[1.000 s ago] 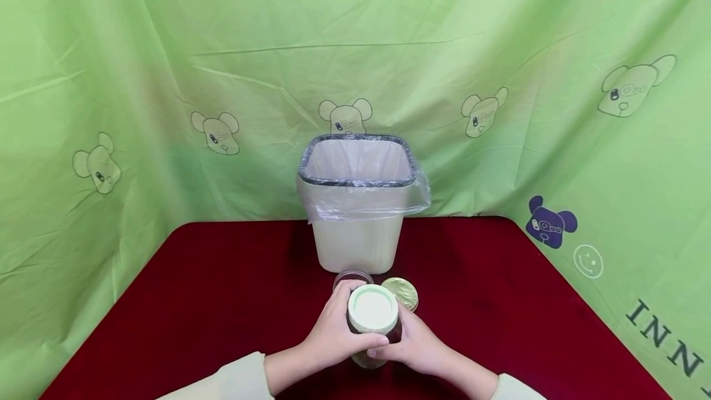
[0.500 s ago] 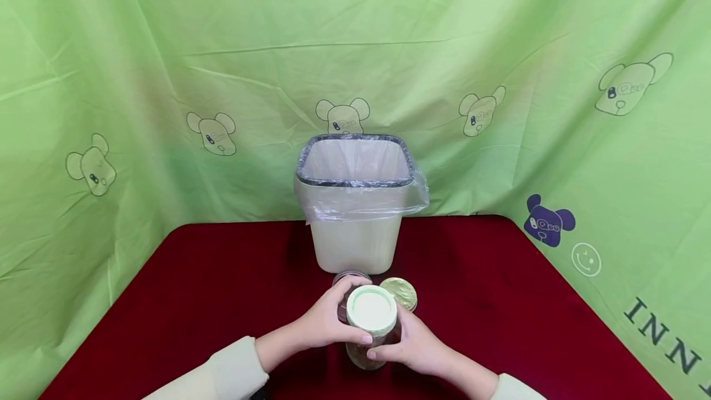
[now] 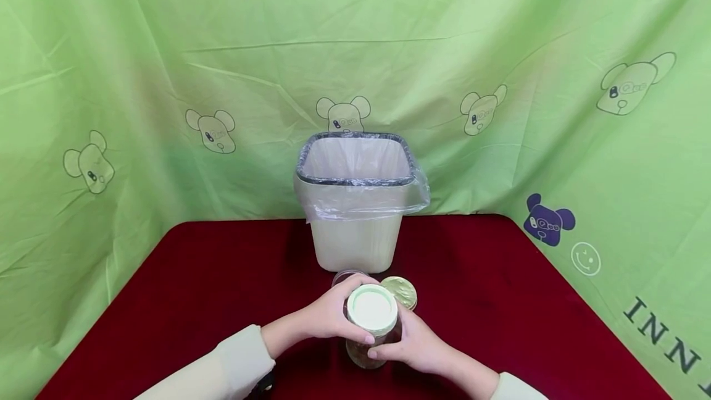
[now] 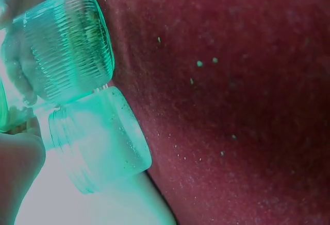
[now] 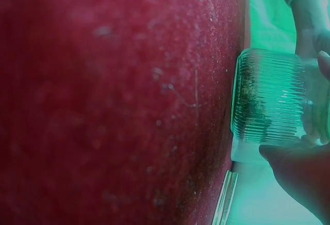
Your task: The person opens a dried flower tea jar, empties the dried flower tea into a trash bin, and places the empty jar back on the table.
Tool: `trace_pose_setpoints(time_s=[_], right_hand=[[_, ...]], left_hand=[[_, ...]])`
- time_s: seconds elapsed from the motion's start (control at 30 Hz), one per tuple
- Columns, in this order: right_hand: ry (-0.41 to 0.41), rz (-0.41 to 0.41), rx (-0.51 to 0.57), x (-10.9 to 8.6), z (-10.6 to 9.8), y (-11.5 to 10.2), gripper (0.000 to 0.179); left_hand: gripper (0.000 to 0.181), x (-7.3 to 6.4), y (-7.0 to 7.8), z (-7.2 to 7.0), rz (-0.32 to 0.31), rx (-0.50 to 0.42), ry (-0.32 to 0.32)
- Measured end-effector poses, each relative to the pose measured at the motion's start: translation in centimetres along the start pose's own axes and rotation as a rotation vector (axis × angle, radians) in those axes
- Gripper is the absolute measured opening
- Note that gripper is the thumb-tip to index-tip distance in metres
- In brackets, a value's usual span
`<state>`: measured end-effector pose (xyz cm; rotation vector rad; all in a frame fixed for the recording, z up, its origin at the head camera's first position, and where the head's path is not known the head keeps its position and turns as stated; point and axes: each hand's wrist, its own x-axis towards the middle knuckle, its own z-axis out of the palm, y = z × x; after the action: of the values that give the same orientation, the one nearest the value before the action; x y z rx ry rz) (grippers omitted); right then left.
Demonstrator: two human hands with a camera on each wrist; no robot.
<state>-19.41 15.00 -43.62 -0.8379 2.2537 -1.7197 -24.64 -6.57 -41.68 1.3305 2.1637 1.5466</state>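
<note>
In the head view a ribbed clear jar point(image 3: 363, 357) stands upright between both hands, capped by a white lid point(image 3: 373, 308). My left hand point(image 3: 332, 315) grips it at the lid, thumb in front and fingers round the back. My right hand point(image 3: 418, 341) holds the opposite side, its thumb across the front of the glass. Dark, crumbly contents line the jar's bottom in the right wrist view. Behind it is a second clear jar point(image 4: 103, 137), without a lid in the left wrist view and partly hidden by my left hand in the head view.
A pale round lid point(image 3: 401, 292) lies on the red cloth just behind my right hand. Farther back stands a cream trash bin point(image 3: 355, 239) lined with a clear bag. Green printed curtains point(image 3: 266, 79) enclose the table point(image 3: 233, 264).
My left thumb has slid left along the jar's front while its fingers reach farther across the back; the left forearm has shifted left. My right hand and the jar stay in place.
</note>
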Motion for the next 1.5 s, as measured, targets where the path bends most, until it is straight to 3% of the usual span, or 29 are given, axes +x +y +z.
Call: trace_pose_setpoints(time_s=[0.4,0.73,1.0,1.2,1.5], right_hand=[[0.01,-0.017,-0.037,0.1,-0.2,0.1,0.08],[-0.005,-0.029,-0.053,0.3,-0.4,0.2,0.077],[-0.03,-0.055,-0.042,0.6,-0.6,0.2,0.077],[-0.021,-0.06,-0.067,0.7,-0.7,0.4,0.079],[-0.049,-0.058,-0.077,0.7,-1.0,0.5,0.081]], left_hand=[[0.071,-0.4,0.3,1.0,-0.054,0.043,0.107],[0.072,-0.7,0.6,1.7,-0.064,0.099,0.204],[0.079,-0.9,-0.1,1.2,-0.002,0.031,0.143],[0.078,-0.8,-0.1,0.5,-0.017,-0.03,0.073],[0.075,0.1,-0.1,-0.8,0.016,-0.001,-0.051]])
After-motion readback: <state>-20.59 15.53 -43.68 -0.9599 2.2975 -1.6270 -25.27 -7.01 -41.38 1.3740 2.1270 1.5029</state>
